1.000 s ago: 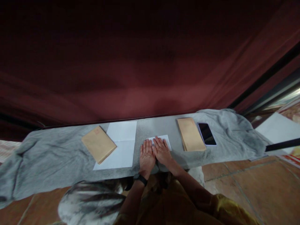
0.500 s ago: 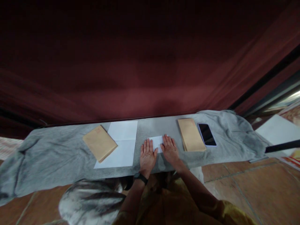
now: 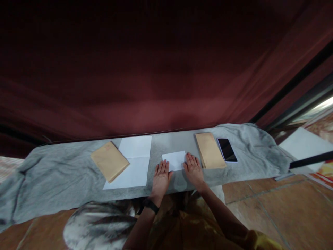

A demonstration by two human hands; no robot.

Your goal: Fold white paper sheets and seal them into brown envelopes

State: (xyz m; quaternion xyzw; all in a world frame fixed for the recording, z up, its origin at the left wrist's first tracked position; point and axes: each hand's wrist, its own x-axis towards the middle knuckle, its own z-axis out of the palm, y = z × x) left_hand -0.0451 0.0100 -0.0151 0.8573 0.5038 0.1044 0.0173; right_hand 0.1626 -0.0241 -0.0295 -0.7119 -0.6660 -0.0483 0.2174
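A folded sheet of white paper (image 3: 173, 160) lies flat on the grey cloth (image 3: 171, 139) in front of me. My left hand (image 3: 161, 176) rests open at its left edge, fingers stretched forward and the thumb out to the right. At the paper's right edge lies my right hand (image 3: 194, 170), also open and flat, its fingertips on or just beside the corner. Neither hand grips anything. Left of my left hand are larger white sheets (image 3: 136, 170) with a crease across them, partly covered by a stack of brown envelopes (image 3: 109, 161).
Right of my hands a second stack of brown envelopes (image 3: 210, 150) lies beside a phone (image 3: 227, 150) with a dark screen. A dark red upright surface (image 3: 156, 114) closes off the back. Tiled floor (image 3: 275, 208) shows past the cloth's front edge, with white papers (image 3: 307, 146) far right.
Both hands have moved apart, the left toward the left and the right toward the right, uncovering more of the folded paper. The view has shifted slightly.
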